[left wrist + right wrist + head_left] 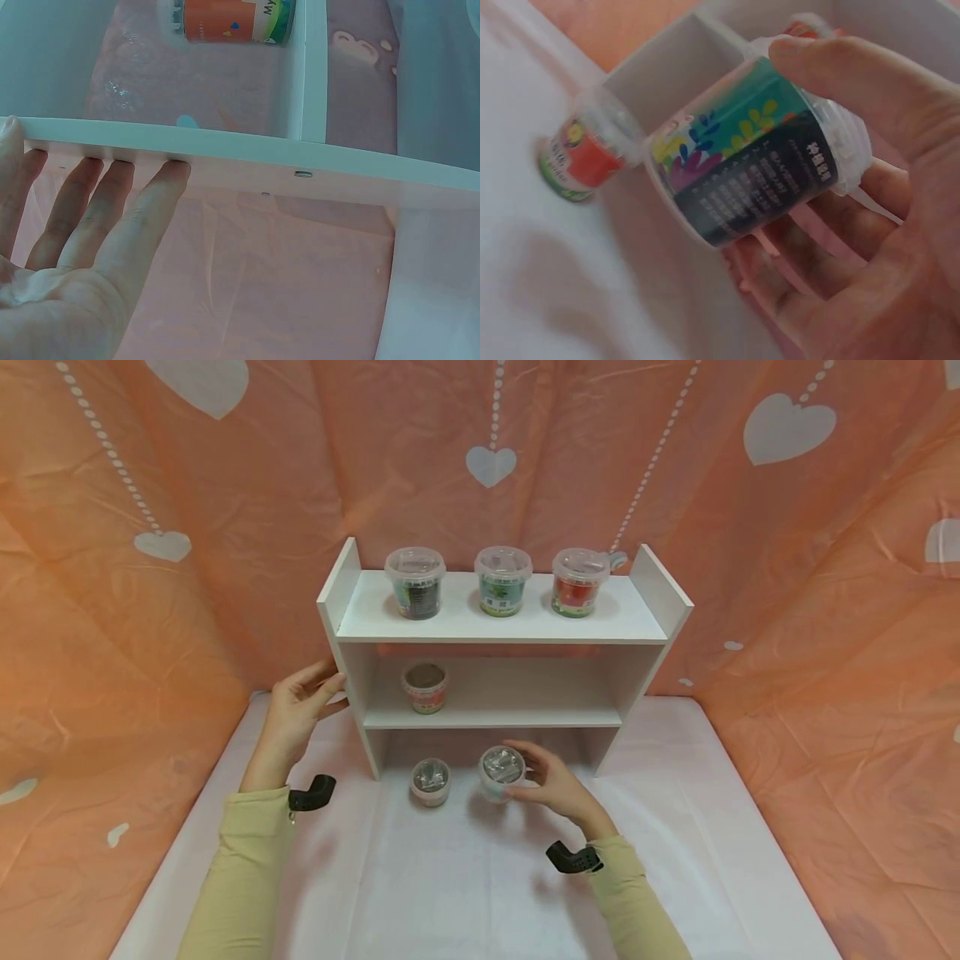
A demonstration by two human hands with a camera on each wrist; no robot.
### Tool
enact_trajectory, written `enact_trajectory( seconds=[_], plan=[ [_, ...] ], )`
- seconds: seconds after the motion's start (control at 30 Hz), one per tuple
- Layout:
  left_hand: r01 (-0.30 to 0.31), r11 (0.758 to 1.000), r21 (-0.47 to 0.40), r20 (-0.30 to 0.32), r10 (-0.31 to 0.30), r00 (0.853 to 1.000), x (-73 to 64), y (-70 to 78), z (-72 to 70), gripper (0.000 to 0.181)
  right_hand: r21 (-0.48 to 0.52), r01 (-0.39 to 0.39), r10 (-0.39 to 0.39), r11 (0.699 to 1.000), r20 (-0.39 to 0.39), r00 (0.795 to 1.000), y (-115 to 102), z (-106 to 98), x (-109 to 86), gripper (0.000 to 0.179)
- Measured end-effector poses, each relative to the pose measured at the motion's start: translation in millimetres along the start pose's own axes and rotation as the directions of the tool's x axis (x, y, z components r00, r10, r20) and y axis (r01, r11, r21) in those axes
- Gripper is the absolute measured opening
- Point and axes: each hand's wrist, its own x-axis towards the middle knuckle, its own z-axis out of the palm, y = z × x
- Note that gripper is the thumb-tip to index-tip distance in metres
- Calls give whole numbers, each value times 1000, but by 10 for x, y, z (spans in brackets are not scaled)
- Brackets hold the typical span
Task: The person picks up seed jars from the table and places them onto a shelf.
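My right hand (553, 783) grips a lidded plastic tub (495, 781) just in front of the shelf's base. Up close in the right wrist view, the tub (742, 150) has a green and black label and leans over, thumb on one side and fingers on the other. To its left, a second lidded tub (431, 785) with a red label stands on the white cloth. My left hand (296, 710) rests with fairly straight fingers against the outer left side of the white shelf unit (480, 631). In the left wrist view, its fingertips (177, 171) touch that side panel.
Three lidded tubs, one dark (417, 589), one green (502, 587) and one red (577, 589), line the top shelf. A red-labelled tub (426, 693) sits at the middle shelf's left. Orange fabric (420, 460) with white hearts hangs behind and at both sides.
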Motion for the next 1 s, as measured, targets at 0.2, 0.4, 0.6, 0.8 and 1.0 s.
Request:
enact_trajectory(
  seconds=[0.2, 0.4, 0.6, 0.8, 1.0],
  plan=[
    [-6, 1000, -4, -3, 6, 1000, 3, -4, -3, 47, -28, 47, -46, 999, 36, 998, -208, -68, -2, 69],
    [-9, 1000, -3, 0, 9, 1000, 5, -7, -2, 47, -44, 96, -94, 994, 57, 994, -408, -155, 40, 69],
    [-12, 1000, 7, -4, 12, 1000, 5, -6, -1, 48, -19, 73, -72, 997, 47, 996, -580, -233, 103, 69],
    [-12, 1000, 4, -1, 12, 1000, 1, -3, 1, 47, -31, 60, -59, 998, 23, 998, -683, -309, 230, 69],
    [-7, 1000, -2, -3, 7, 1000, 4, -3, 4, 47, -104, 48, -50, 993, -16, 999, -751, -375, 414, 66]
  ],
)
